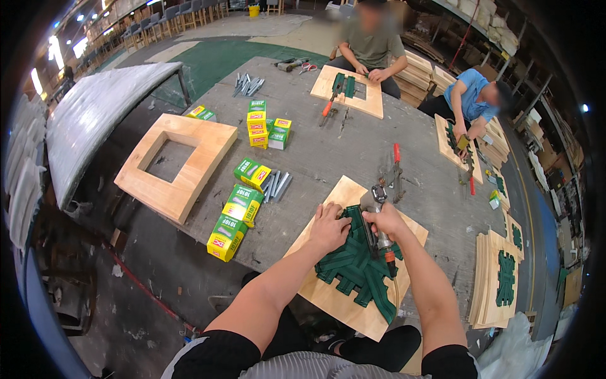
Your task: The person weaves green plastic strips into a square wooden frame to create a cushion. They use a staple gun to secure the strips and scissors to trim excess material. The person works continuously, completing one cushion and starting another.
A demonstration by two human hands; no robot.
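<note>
My right hand [389, 222] is closed around a pneumatic staple gun [382, 243], which lies over the green webbing straps [353, 262]. The straps are woven across a pale plywood panel [309, 287] on the near edge of the table. Fingers spread, my left hand [329, 228] rests flat on the panel and the upper left part of the webbing, beside the gun. The gun covers part of the strap under it. Just beyond the panel lies a red-handled tool [396, 167].
Green and yellow boxes [241, 203] and loose staple strips [276, 187] lie to the left, near a wooden frame [173, 165]. Across the table [309, 151], two people [372, 44] [470, 98] work on similar panels. Stacked panels [492, 281] stand at right.
</note>
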